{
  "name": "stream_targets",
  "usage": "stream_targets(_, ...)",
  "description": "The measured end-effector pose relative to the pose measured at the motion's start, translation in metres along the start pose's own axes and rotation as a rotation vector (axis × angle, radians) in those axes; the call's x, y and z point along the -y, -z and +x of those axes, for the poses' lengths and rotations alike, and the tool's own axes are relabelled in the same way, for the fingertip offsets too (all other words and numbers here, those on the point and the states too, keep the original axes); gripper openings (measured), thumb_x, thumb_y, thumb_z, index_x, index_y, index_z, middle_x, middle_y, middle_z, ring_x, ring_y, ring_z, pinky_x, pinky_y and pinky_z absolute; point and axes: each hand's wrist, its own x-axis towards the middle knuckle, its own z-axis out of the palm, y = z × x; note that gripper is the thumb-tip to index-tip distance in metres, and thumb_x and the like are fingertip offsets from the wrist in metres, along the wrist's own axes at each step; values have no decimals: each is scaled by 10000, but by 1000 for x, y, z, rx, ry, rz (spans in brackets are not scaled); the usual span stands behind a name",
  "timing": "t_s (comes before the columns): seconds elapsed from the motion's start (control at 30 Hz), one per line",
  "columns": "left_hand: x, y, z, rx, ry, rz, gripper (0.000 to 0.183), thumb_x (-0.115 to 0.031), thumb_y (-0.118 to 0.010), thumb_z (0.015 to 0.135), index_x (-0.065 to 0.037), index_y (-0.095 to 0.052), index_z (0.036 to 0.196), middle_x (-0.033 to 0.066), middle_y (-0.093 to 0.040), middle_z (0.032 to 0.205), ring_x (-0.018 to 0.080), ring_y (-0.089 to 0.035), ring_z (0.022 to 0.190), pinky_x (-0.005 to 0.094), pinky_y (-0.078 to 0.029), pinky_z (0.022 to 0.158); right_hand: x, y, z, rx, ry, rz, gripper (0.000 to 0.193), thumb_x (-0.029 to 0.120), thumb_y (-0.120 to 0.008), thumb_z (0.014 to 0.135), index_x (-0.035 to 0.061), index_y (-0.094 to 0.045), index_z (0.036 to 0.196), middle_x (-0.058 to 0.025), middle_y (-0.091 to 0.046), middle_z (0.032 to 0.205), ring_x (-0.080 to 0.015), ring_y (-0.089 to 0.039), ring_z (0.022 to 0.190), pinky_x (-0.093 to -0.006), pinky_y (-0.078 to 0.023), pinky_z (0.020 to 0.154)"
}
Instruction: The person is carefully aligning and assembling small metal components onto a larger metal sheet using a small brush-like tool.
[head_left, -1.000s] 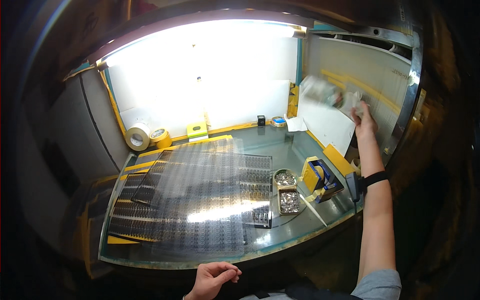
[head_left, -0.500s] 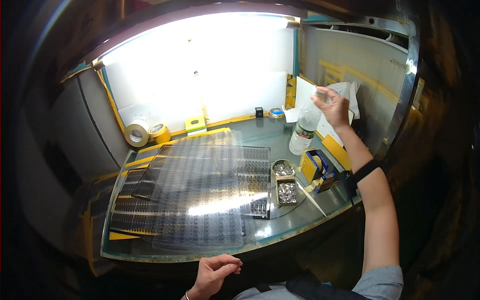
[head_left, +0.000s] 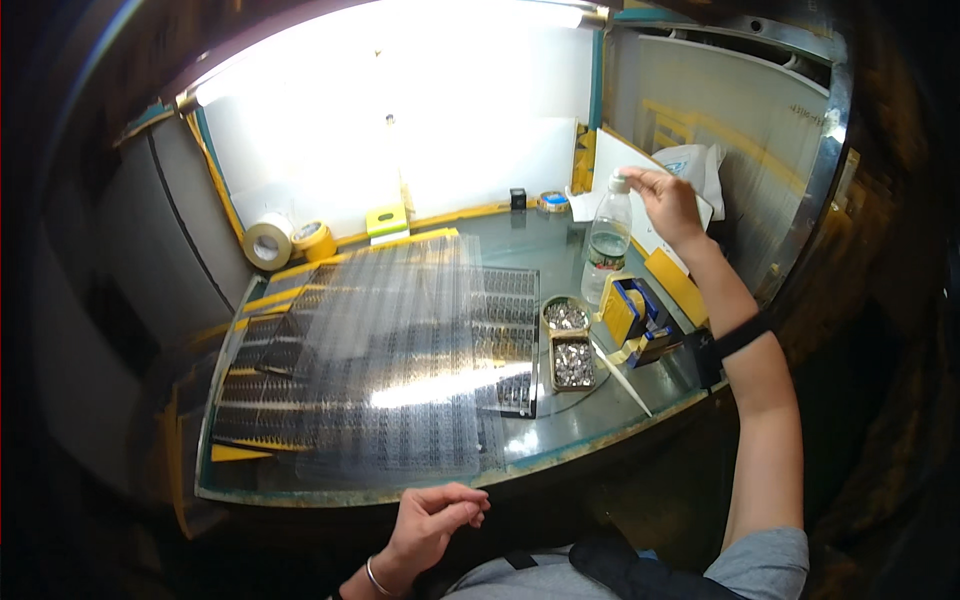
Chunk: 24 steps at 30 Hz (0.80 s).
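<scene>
At the back right, my right hand (head_left: 668,205) pinches the white cap at the top of a clear plastic bottle (head_left: 609,238). The bottle stands nearly upright on the glass tabletop, with a label round its middle and clear liquid inside. Below the table's front edge is my left hand (head_left: 425,528), its fingers curled and pressed together; whatever may be in them is too small or hidden to name. In front of the bottle are a round tin (head_left: 566,314) and a square tin (head_left: 573,364), both holding small shiny metal pieces.
Clear plastic sheets (head_left: 390,350) overlap dark trays of small parts (head_left: 508,340). White tweezers (head_left: 624,382) lie beside a blue and yellow tape dispenser (head_left: 632,312). Two tape rolls (head_left: 268,243) stand at the back left. A bright lamp (head_left: 400,30) crosses the top.
The bottle has gone from leaning to nearly upright, with my right hand still at its cap. My left hand keeps its curled shape. The whole view has shifted slightly.
</scene>
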Motion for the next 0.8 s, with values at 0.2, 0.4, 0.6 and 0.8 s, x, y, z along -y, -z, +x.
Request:
stream_targets(0.2,-13,-2,29,-102,7,-61,186,26,-642,829,85,-661,1004,173,-671,881,203,-627,722,311,-526,671,147,21,-84,276,89,559,254,-92,-626,858,-8,-691,1089,-179,-718,1010,-208,-713,914,-319,-575,827)
stream_targets(0.4,-16,-11,58,-63,112,-116,292,-55,-693,881,4,-560,1134,121,-697,958,126,-635,774,257,-515,705,191,-2,-194,382,-13,652,302,-47,-699,810,8,-684,1107,-165,-708,1043,-306,-698,943,-374,-553,842)
stream_targets(0.6,-5,-9,47,-65,105,-132,290,-40,-690,879,3,-542,1124,105,-690,917,138,-652,772,254,-521,697,213,-19,-216,327,25,677,322,-32,-710,793,37,-693,1107,-164,-687,1117,-327,-679,976,-387,-549,840)
stream_targets(0.8,-23,-12,39,-52,184,-132,360,-8,-669,875,2,-490,1187,140,-672,920,166,-666,781,271,-545,720,210,-19,-224,273,137,601,355,-53,-712,687,36,-708,1031,-123,-694,1035,-308,-671,918,-369,-557,787)
